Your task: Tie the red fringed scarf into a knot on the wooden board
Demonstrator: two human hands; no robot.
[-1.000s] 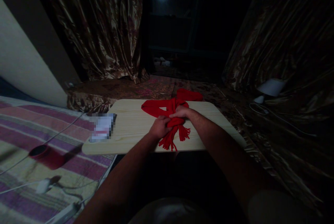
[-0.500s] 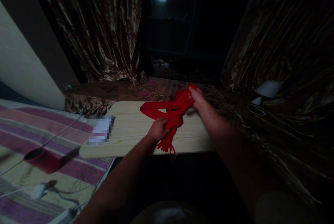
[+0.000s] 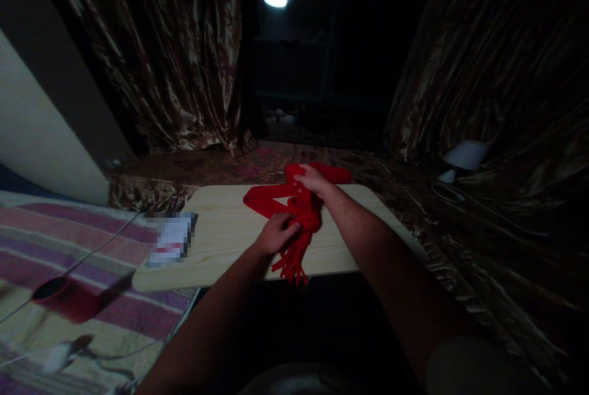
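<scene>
A red scarf (image 3: 307, 214) with a fringed end lies bunched on a light wooden table (image 3: 225, 229). One part of it forms an angled loop to the left, and the fringe hangs towards the table's near edge. My left hand (image 3: 275, 234) is closed on the scarf just above the fringe, fingers and thumb on the cloth. Farther away, my right hand (image 3: 313, 180) grips an upper fold, with more red cloth stretching out to the right behind it. The fingertips of both hands are partly lost in the folds.
A blurred-out white packet (image 3: 170, 238) lies at the table's left end. On the striped bed cover (image 3: 138, 300) stand a red container (image 3: 69, 300) and a white plug with cables (image 3: 57, 357). A small white lamp (image 3: 464, 156) is at the right. Patterned curtains (image 3: 197, 45) flank a dark window.
My right hand has moved left and lower, bringing its scarf fold closer to the knotted part. A length of scarf now extends right behind it. My left hand stays near the fringe.
</scene>
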